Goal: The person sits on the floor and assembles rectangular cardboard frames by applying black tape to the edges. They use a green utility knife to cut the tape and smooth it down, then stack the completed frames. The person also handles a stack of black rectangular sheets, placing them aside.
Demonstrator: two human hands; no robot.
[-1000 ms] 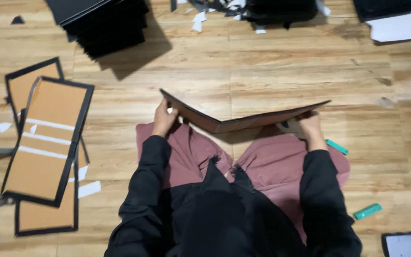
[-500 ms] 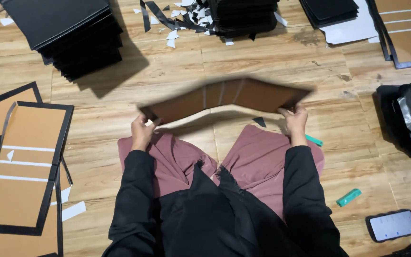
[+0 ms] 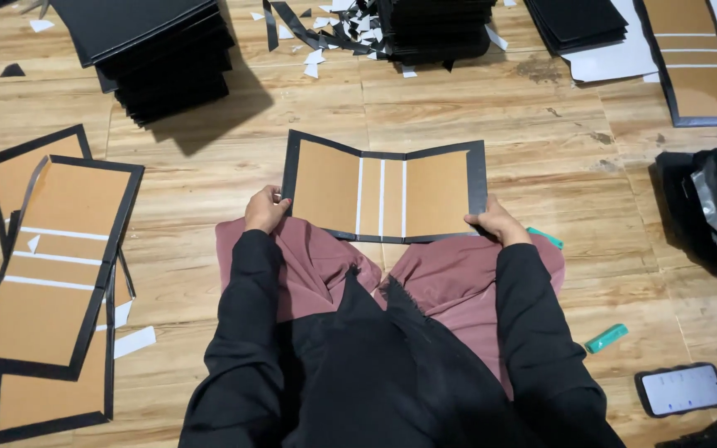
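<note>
Since a moment ago the folded cover (image 3: 383, 189) has been turned brown side up and opened flat over the lap above the wooden floor (image 3: 475, 116). Left hand (image 3: 265, 209) and right hand (image 3: 498, 222) each pinch a lower corner, spreading it for inspection.

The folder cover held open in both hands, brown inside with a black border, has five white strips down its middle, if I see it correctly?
Not quite: the head view shows three white strips down the middle of the folder cover, not five. The left hand and right hand hold its lower corners, brown inside with a black border.
</note>
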